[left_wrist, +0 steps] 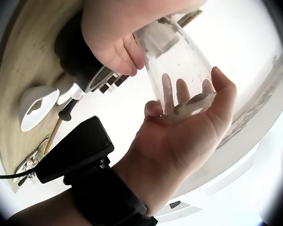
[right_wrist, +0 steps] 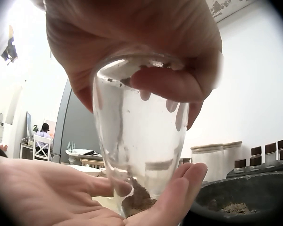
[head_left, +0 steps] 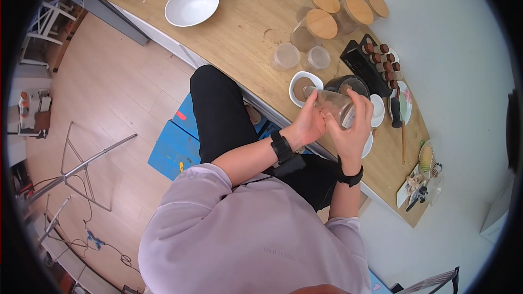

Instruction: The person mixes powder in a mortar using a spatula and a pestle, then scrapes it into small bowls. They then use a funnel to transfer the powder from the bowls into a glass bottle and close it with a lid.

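A clear glass cup (head_left: 335, 103), tapered toward one end, is held between both hands over the counter's front edge. My right hand (head_left: 353, 133) grips its wide end, thumb and fingers spread around it. The left hand (head_left: 309, 126) cups the narrow end palm up, thumb on one side and fingers on the other. Brown powder (right_wrist: 137, 200) clings inside the narrow end in the right wrist view, with smudges along the wall. Close beside the cup are a white bowl (head_left: 294, 98) of brown powder and a black bowl (right_wrist: 269, 188) with more powder inside.
Jars with wooden lids (head_left: 321, 24), two clear lidless-looking containers (head_left: 285, 56) and a black spice rack (head_left: 362, 68) stand along the counter (head_left: 245, 38). Large white bowls (head_left: 192, 5) sit at far left. A black-handled utensil (head_left: 396, 106) lies across a plate at right.
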The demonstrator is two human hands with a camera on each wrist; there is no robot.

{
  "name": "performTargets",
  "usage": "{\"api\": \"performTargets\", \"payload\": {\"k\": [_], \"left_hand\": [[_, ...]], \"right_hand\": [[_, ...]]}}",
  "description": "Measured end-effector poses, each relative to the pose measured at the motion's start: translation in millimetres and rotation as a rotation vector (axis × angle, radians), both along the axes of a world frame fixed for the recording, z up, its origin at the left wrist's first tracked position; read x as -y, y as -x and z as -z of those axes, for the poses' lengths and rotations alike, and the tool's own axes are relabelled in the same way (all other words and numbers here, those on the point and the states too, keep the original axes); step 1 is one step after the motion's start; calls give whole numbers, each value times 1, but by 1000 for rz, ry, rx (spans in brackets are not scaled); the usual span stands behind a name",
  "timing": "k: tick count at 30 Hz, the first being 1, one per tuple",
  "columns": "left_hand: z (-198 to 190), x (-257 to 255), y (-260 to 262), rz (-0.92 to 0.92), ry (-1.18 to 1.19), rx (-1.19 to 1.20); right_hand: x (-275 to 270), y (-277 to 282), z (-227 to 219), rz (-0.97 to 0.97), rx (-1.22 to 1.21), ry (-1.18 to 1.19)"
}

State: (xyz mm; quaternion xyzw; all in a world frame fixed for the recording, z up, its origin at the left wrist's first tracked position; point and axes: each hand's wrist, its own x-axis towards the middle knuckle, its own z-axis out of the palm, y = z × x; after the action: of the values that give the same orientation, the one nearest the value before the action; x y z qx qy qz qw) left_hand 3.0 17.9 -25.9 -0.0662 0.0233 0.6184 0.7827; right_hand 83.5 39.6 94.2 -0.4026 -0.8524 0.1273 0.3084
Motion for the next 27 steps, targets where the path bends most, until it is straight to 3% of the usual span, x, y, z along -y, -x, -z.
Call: {"api": "performTargets", "payload": {"k": [3,12,27], "left_hand": [[0,0,0,2,-14,28],[-15,1,-1,-16,6,19],[-31,12,-5,46,3,-42]], "right_hand": [[-1,8,-1,46,31,99],[5,7,-18,18,-11,-46],[11,-5,-13,90,-64,-26]]}}
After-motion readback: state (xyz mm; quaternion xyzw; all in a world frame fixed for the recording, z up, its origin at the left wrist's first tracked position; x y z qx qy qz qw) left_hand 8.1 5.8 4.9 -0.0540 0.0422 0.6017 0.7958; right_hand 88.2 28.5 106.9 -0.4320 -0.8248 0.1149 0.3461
